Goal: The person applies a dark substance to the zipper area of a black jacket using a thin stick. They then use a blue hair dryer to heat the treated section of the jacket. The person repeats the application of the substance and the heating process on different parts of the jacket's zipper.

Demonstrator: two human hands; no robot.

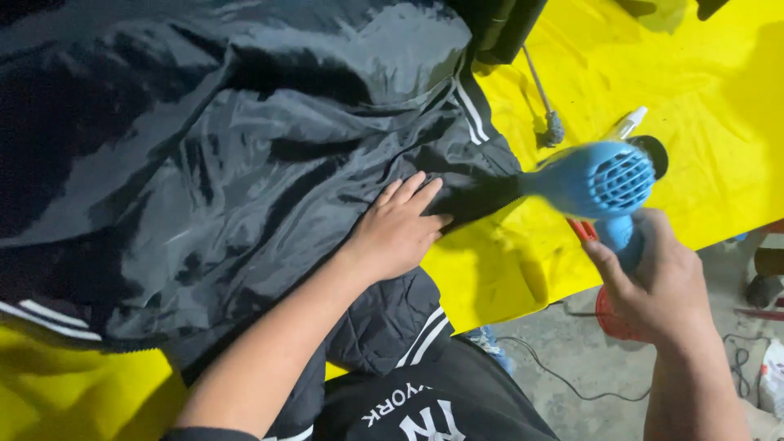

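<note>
Yellow cloth (653,65) covers the work table; it is creased but lies flat. On it, taking up most of the view, is a black shiny jacket (204,163) with white stripes at the ribbed hem, spread out and wrinkled; one part hangs off the near edge.

Left hand (400,229): palm down on the jacket near its ribbed hem, fingers together and nearly straight, pressing the fabric flat. It grips nothing.

Right hand (661,286): closed around the handle of a blue hair dryer (596,180), held off the table's near edge. The nozzle points left toward the hem by the left fingertips; the rear grille faces the camera. The dryer is motion-blurred.

Judgement on doing this well: keep the pressing hand just clear of the air stream, hold the fabric taut so the hem lies without folds, and keep the nozzle apart from the thin shell cloth.

Smaller items: a thin brush or tool with a grey tip (549,114) lies on the cloth beyond the dryer. A white-capped tube or pen (627,122) lies just beside it. A red round object (608,314) on the floor is mostly hidden by the right hand; I cannot tell whether it is a container or what it holds. No open container is in view. A dark cable (555,376) trails across the concrete floor.
</note>
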